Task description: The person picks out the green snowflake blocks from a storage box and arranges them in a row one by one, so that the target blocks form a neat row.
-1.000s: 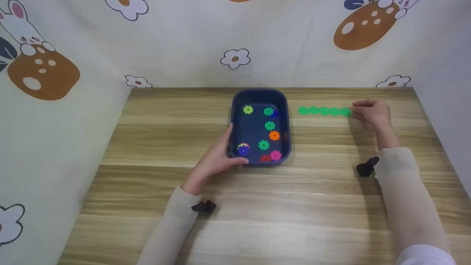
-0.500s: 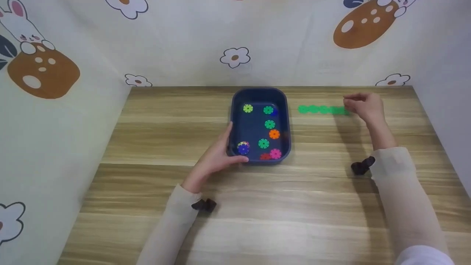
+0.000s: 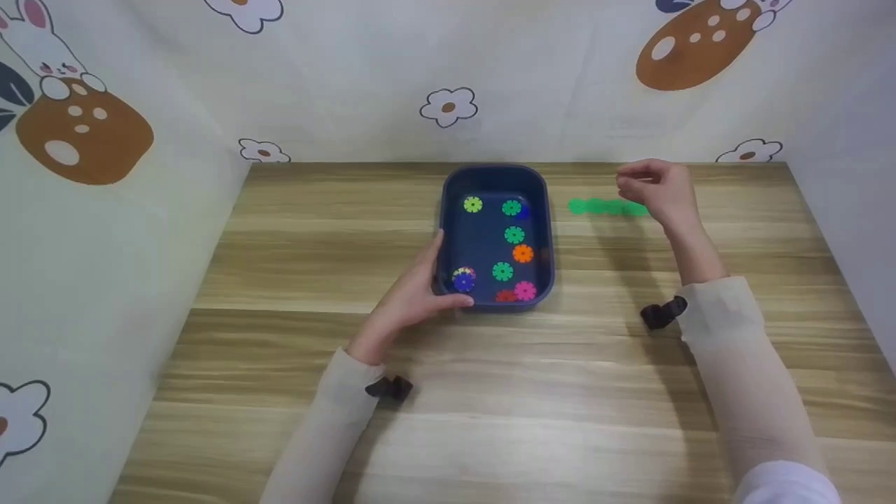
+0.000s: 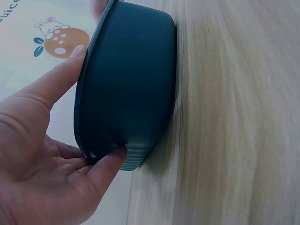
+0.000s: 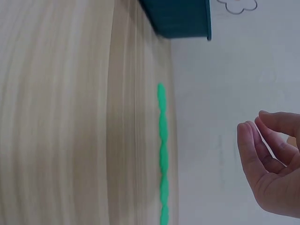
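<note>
My left hand (image 3: 408,292) grips the near left corner of a dark blue plastic tub (image 3: 549,252). In the left wrist view, the thumb lies along the tub's rim and a finger presses its outer wall. Loose snowflake discs lie inside, among them a yellow-green disc (image 3: 473,204), an orange disc (image 3: 523,253), a pink disc (image 3: 526,291) and several green and blue ones. Right of the tub, a straight row of green snowflake discs (image 3: 595,206) lies flat on the table. Above its right end hovers my right hand (image 3: 665,192), fingers loosely bent, holding nothing; it hides part of the row.
The wood-grain table (image 3: 315,238) ends at a patterned cloth backdrop (image 3: 350,91) close behind the tub. A plain pale wall (image 3: 854,182) rises along the right side. Both wrists carry small black cameras.
My right hand has let go of the row's right end, lifted, and moved left over the row toward the tub. My left hand and the tub have stayed put.
</note>
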`<state>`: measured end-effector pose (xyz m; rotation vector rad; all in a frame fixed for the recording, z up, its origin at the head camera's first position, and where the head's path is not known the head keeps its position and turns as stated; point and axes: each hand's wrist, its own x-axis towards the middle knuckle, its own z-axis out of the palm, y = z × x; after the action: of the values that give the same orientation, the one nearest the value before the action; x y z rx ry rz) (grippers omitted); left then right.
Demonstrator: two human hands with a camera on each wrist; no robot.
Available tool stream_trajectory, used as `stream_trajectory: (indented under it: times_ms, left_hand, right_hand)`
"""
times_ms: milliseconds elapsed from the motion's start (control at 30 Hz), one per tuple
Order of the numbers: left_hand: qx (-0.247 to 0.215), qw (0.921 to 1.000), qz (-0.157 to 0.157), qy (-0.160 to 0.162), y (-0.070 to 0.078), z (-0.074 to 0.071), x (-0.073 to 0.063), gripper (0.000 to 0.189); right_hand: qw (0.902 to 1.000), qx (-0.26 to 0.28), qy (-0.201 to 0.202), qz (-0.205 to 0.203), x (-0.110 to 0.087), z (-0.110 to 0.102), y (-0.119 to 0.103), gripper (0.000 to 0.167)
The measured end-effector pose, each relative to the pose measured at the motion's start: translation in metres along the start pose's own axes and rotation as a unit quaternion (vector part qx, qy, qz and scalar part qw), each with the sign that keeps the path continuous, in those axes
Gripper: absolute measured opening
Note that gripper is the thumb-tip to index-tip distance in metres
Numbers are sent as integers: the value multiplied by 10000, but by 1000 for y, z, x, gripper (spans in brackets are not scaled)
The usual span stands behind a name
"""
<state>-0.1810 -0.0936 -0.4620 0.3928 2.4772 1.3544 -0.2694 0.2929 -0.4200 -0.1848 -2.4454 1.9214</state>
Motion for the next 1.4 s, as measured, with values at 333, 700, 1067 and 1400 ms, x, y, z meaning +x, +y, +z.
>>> stream_trajectory:
  times_ms: [333, 700, 1067, 1400]
  left_hand:
    - [40, 10000, -2, 8, -2, 0, 3, 116]
    - [-19, 10000, 46, 54, -2, 0, 2, 116]
    - [-64, 10000, 11, 8, -2, 0, 1, 117]
    - [-158, 9999, -2, -8, 0, 1, -1, 115]
  right_hand:
    - [9996, 18, -226, -138, -2, 37, -16, 17]
    - [9977, 49, -562, -367, -4, 76, -27, 30]
    - [9951, -435, -718, -530, -7, 113, -29, 34]
    - [9920, -567, -1089, -304, -10, 143, -25, 44]
